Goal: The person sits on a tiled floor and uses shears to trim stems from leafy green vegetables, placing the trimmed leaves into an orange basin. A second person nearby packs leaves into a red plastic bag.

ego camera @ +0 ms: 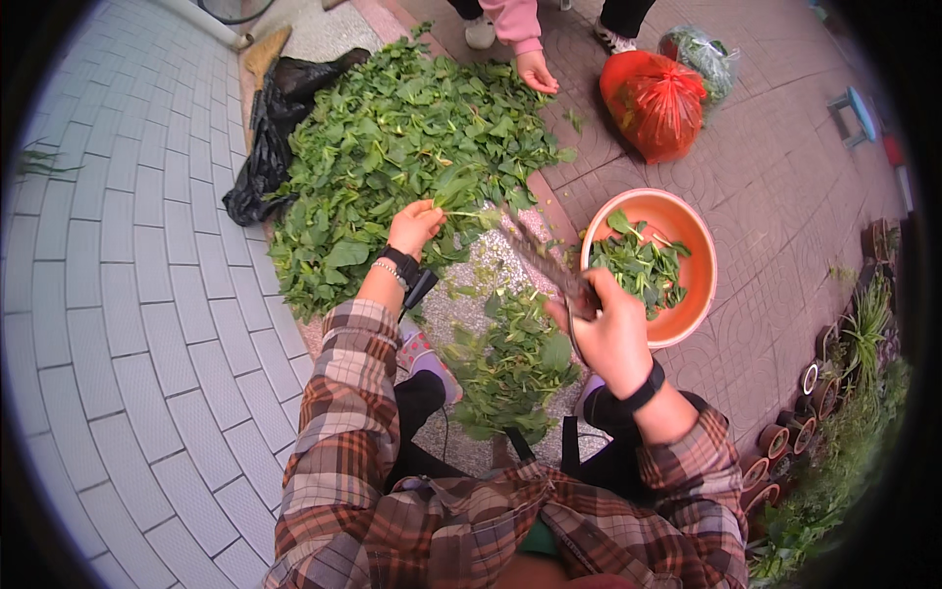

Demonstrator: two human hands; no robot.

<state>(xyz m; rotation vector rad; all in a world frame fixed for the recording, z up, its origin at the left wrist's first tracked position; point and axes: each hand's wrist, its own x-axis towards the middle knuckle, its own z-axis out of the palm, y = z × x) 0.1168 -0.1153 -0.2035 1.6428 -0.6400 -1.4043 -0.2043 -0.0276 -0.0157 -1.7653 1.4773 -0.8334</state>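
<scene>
My left hand (pixel 417 227) pinches a leafy green stem (pixel 458 193), its pale stalk end pointing right. Around the handles of dark metal scissors (pixel 541 258) my right hand (pixel 612 327) is closed; the blades point up and left towards that stalk end, and whether they touch it I cannot tell. Beyond my left hand a large heap of green leaves (pixel 412 125) spreads over the ground. A smaller pile of leaves and trimmings (pixel 511 361) lies between my feet. Right of the scissors stands an orange plastic basin (pixel 699 294) with cut greens (pixel 640 265) in it.
Across the heap, a co-worker's hand (pixel 536 72) in a pink sleeve hangs over its edge. Tied red (pixel 655 107) and clear (pixel 706 62) plastic bags stand behind the basin. A black plastic bag (pixel 257 162) and a broom (pixel 265 55) lie by the tiled wall (pixel 147 258). Potted plants (pixel 791 434) line the right.
</scene>
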